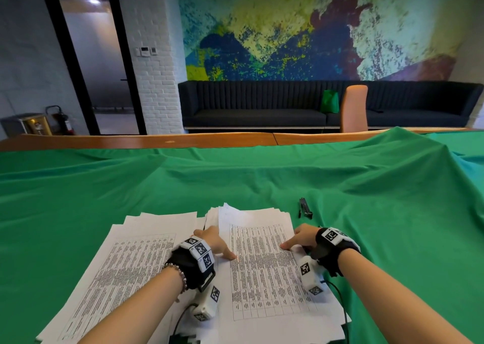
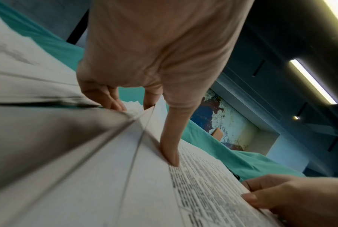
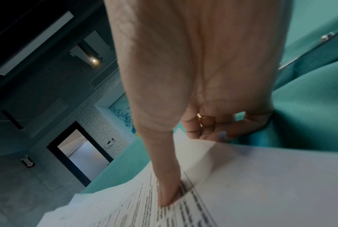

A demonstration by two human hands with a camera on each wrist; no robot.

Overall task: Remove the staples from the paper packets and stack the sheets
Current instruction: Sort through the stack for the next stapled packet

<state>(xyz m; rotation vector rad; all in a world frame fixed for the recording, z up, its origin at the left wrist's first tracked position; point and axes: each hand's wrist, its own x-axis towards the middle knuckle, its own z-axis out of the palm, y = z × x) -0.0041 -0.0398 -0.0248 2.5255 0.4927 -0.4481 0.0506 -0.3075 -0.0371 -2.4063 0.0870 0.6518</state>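
On the green-draped worktop [image 1: 235, 181], a white printed sheet of paper [image 1: 264, 262] tops the right-hand stack. The left hand [image 1: 217, 241] and right hand [image 1: 301, 237] each pinch an opposite side edge, thumb pressing on top and fingers [image 3: 212, 132] curled beneath. Paper this thin looks floppy and slippery; gripping both edges evenly should keep it flat.
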